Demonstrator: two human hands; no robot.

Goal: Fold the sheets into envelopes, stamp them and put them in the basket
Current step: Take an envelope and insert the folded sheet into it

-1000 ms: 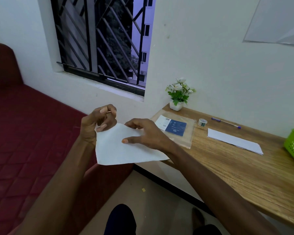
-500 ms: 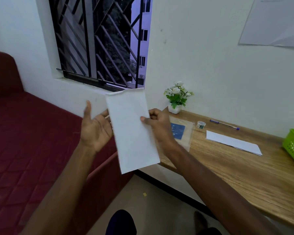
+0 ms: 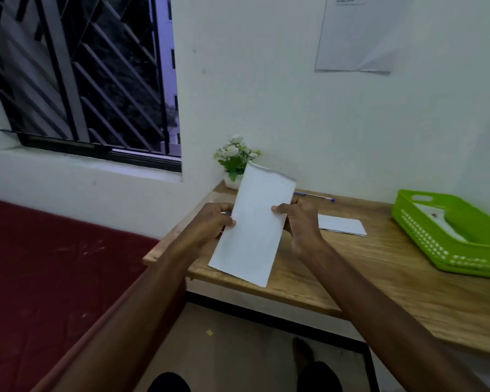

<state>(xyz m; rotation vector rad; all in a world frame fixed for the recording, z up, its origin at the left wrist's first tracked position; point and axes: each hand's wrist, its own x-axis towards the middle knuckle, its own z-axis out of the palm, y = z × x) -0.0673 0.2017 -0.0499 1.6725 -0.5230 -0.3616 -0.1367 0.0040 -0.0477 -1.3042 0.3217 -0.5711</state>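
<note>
I held the folded sheet (image 3: pixel 255 224) up over the left end of the worktop (image 3: pixel 379 267), tilted so its top leaned toward the wall and its lower corner hung near the front edge. My left hand (image 3: pixel 209 224) had its grip pinching the sheet's left long edge about halfway up, thumb on the face toward me and the other fingers curled behind. My right hand (image 3: pixel 300 222) pinched the right long edge at about the same height, thumb tip on the front, fingers wrapped round the back. The sheet looked plain white, folded narrow and long, with a slightly ragged top edge.

Behind the sheet, at the worktop's back left corner, stood a small potted plant (image 3: pixel 235 159) with white flowers, partly covered by the sheet's top. A blue pen (image 3: pixel 317 196) lay along the back edge, just to the right of my right hand. Another white sheet (image 3: pixel 342 225) lay flat on the worktop beyond my right wrist. Toward the right end sat the green basket (image 3: pixel 424 236), with something white lying inside it. A dark red bed (image 3: pixel 54 278) ran along the left of the worktop, below a barred window (image 3: pixel 77 75), and a paper (image 3: pixel 359 35) hung on the wall above.
</note>
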